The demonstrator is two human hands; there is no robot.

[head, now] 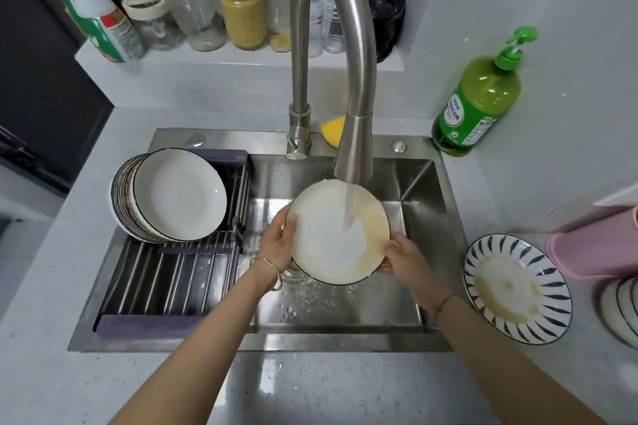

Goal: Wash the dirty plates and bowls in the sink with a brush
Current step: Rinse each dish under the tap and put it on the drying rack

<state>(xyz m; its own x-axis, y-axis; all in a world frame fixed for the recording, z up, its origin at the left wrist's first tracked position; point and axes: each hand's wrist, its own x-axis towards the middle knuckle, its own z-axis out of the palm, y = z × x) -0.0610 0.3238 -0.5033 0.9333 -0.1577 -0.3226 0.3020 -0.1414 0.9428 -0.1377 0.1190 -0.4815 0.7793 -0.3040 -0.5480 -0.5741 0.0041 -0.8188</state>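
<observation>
"White round ceramic plate with a thin dark rim (324, 241): why do we hold it tilted up like that?"

"So the stream of water (348, 214) from the curved steel tap (353, 148) strikes its face and runs off into the stainless steel sink (345, 310) below our hands. We judge this to be a rinse. A yellowish film clings to the side nearest our right hand (400, 257)."

"And how do the hands sit?"

"Our left hand (276, 243) grips one edge, thumb lying on the face and fingers curled behind, out of sight. Our right hand pinches the opposite, lower edge, thumb on top and fingers underneath. Neither holds a brush."

"So where is the plate, exactly?"

"Between our two hands, raised off the sink floor, just under the tap's head."

"What lies beyond the left hand?"

"A stack of white dark-rimmed plates (179, 197) leaning on edge in the grey barred drainer rack (165, 283), set that way to drip, we suppose."

"And past the right hand?"

"On the pale counter (500, 190), well apart from it, lies a white plate with dark blue stripes (518, 290), smeared yellow and waiting its turn. Farther off stands a green pump bottle of dish soap (480, 100)."

"Any risk?"

"A wet rim held at only two points; we judge it slippery."
</observation>
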